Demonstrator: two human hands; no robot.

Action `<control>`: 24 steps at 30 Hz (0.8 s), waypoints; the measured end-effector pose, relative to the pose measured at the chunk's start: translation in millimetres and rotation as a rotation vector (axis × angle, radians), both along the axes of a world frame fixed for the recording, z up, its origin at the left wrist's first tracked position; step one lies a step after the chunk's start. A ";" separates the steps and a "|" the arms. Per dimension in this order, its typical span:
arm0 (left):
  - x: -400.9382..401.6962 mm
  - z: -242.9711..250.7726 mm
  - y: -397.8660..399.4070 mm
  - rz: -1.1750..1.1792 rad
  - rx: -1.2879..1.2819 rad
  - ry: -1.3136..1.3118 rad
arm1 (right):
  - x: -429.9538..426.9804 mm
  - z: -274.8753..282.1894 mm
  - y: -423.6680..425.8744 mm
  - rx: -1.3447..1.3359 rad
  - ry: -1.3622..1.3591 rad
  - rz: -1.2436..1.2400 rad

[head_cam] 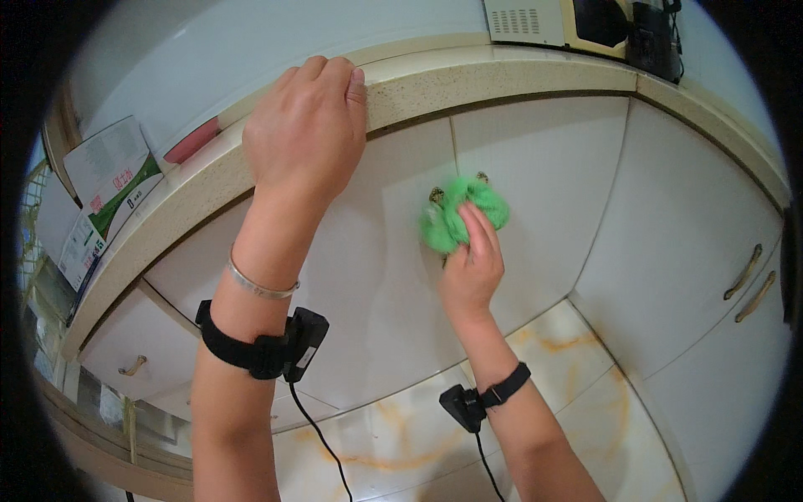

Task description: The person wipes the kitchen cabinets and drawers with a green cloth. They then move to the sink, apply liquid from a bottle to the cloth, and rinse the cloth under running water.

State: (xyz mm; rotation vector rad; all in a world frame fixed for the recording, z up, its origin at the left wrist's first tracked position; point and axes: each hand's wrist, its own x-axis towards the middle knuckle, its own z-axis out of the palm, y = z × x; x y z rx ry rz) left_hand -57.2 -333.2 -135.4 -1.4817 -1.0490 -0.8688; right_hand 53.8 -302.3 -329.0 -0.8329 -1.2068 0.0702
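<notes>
My right hand (475, 270) holds a bunched green cloth (467, 213) against the white cabinet doors, over their door handles. The ornate tips of the handles (437, 195) show above the cloth. My left hand (307, 122) rests on the front edge of the speckled stone countertop (514, 74), back of the hand towards me and fingers bent; whether anything lies under the fingers is hidden. A metal bangle and a black strap with a small device are on the left forearm, and a similar strap is on the right.
A pink dish (191, 140) and a printed carton (116, 179) stand on the countertop at the left. A microwave-like appliance (527, 22) and a black object (654, 41) are at the back right. More cabinet doors with handles (743, 272) adjoin at the right, above a tiled floor (401, 433).
</notes>
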 end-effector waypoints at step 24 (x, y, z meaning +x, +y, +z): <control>7.6 3.0 -8.3 0.066 -0.051 0.034 | 59.3 14.9 56.1 0.088 -0.075 -0.051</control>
